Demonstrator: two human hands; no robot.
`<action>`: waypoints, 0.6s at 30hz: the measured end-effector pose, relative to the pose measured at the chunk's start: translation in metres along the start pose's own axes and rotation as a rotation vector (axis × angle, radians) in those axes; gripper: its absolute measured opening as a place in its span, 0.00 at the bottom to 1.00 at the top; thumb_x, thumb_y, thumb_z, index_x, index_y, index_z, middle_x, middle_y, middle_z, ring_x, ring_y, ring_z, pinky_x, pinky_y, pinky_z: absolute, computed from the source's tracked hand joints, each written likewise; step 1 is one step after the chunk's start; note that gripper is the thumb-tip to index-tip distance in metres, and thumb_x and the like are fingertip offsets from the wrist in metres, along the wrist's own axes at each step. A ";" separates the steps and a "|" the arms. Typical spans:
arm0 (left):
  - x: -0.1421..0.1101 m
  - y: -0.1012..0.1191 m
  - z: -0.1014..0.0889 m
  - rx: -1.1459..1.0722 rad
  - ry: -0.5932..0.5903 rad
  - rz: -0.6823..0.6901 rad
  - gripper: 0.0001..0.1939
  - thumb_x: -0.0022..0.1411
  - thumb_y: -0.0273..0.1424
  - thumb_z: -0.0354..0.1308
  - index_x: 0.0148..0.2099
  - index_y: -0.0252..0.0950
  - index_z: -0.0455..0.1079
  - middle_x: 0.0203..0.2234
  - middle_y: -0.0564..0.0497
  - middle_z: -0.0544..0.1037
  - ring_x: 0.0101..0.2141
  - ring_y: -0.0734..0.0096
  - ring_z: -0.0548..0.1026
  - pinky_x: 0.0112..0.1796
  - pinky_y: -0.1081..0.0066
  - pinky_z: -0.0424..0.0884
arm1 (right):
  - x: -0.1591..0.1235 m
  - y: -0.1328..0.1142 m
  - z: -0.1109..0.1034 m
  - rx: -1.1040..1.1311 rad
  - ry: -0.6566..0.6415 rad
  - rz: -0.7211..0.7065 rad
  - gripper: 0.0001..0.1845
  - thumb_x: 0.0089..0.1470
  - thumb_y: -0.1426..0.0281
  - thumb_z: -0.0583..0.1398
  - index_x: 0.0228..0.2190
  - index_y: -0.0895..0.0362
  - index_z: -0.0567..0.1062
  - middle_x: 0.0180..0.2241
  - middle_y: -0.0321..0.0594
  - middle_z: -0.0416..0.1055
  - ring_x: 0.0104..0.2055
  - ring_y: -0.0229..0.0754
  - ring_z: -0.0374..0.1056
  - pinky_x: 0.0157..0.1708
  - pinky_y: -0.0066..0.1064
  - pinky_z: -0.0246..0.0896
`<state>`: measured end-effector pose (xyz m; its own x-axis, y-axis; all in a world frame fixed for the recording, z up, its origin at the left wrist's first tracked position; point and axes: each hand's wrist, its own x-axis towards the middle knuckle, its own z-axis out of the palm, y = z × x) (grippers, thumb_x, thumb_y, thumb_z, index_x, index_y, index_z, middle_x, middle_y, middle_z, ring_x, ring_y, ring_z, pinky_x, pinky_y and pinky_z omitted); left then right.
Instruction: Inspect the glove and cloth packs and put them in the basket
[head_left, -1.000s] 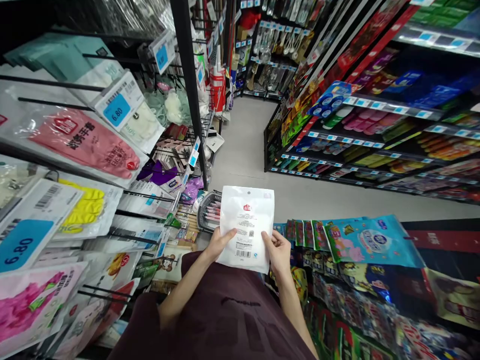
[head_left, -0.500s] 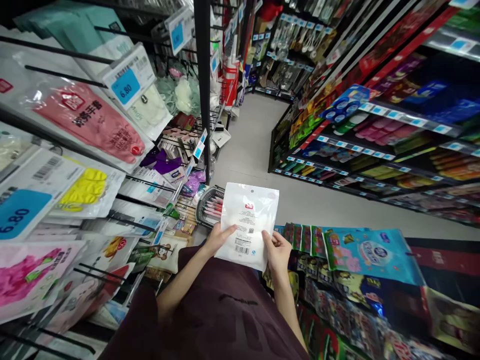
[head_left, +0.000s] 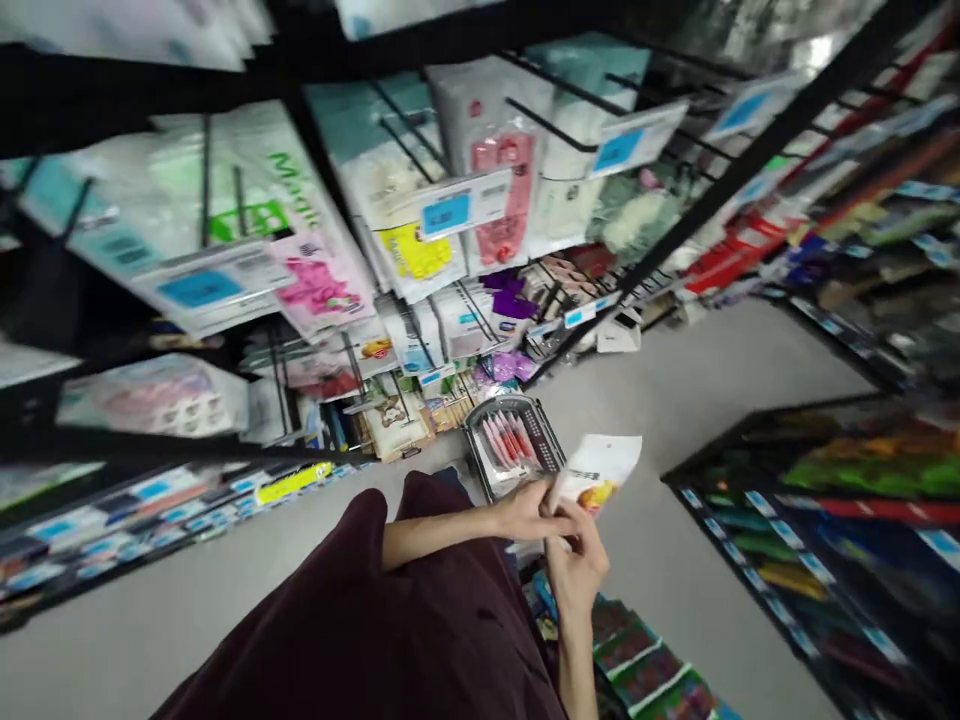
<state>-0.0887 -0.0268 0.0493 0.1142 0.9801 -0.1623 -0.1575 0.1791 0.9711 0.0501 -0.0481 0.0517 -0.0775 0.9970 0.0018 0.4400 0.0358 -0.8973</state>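
Note:
Both my hands hold a white plastic package low in front of me, in a shop aisle. My left hand grips its lower left edge with closed fingers. My right hand comes up from below and closes on its bottom edge. The package is tilted, with a yellow-orange print showing on its face. The picture is smeared by motion. My dark maroon shirt fills the bottom of the view.
A black peg rack hung with bagged gloves and blue price tags fills the left and top. A black wire basket with red items stands on the floor. Shelves of goods line the right. Colourful packets lie below my hands.
The view has swung sharply left toward the peg rack. The package has been turned over and tilted, so its printed front shows instead of the label side. Both hands still hold it.

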 end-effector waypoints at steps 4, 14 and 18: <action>-0.021 -0.030 0.010 -0.354 0.570 -0.196 0.26 0.57 0.46 0.60 0.50 0.31 0.73 0.43 0.39 0.80 0.42 0.53 0.77 0.44 0.59 0.73 | 0.005 0.004 -0.005 0.046 -0.542 -0.048 0.28 0.53 0.59 0.62 0.54 0.54 0.70 0.52 0.47 0.71 0.50 0.51 0.69 0.50 0.44 0.66; -0.106 -0.045 0.000 -0.684 0.832 -0.124 0.29 0.48 0.44 0.69 0.49 0.31 0.72 0.45 0.38 0.78 0.45 0.51 0.77 0.46 0.56 0.74 | 0.008 0.018 -0.021 0.088 -0.491 0.135 0.41 0.47 0.52 0.65 0.57 0.59 0.66 0.55 0.51 0.68 0.54 0.55 0.66 0.49 0.41 0.66; -0.111 -0.034 -0.015 -0.667 0.816 -0.080 0.28 0.49 0.43 0.69 0.49 0.31 0.73 0.45 0.37 0.79 0.44 0.49 0.78 0.44 0.55 0.75 | 0.005 0.002 -0.004 0.285 -0.683 0.122 0.28 0.49 0.56 0.64 0.48 0.59 0.74 0.48 0.49 0.75 0.48 0.53 0.71 0.45 0.39 0.69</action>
<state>-0.1107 -0.1408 0.0316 -0.5071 0.6796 -0.5301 -0.7138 0.0136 0.7002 0.0546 -0.0432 0.0516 -0.6218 0.7252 -0.2957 0.2393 -0.1836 -0.9534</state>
